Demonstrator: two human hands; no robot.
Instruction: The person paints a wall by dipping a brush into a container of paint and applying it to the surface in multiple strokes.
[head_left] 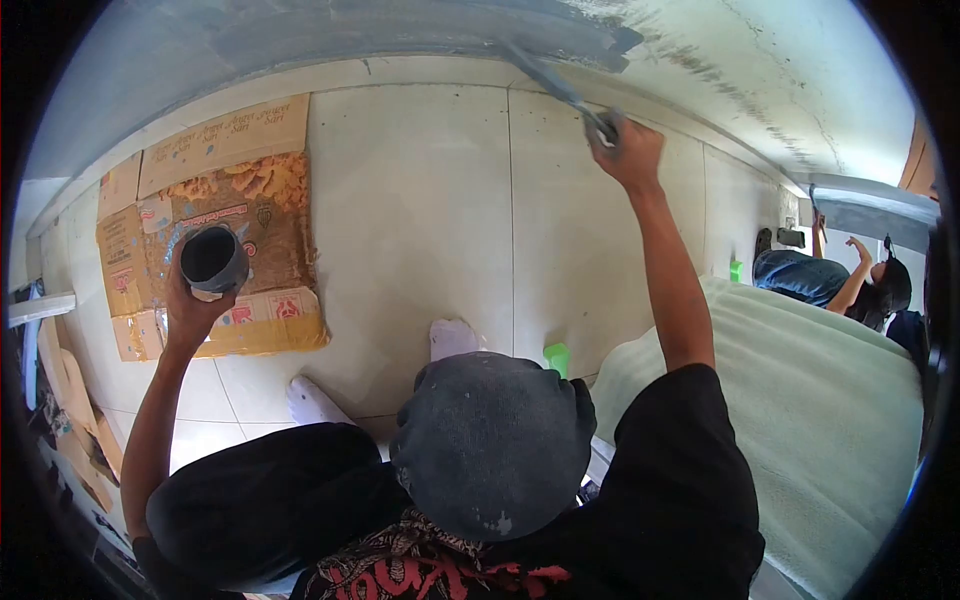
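My right hand [628, 152] grips a paintbrush [555, 85], its far end against the lower part of the wall. Dark grey paint [590, 40] covers the wall around that end, with a ragged edge where paler, streaked wall begins to the right. Over on the left, my left hand [195, 305] is wrapped around a cup [213, 262] with a dark inside. The cup is held above a flattened cardboard box [275, 250] lying on the tiled floor.
Pale floor tiles [420, 220] stretch between me and the wall's skirting. A light green cloth [800, 400] covers something large at my right. Small green objects [557, 358] are on the floor beside it. Another person [850, 280] is at the far right near the wall. Wooden boards [80, 400] lie at far left.
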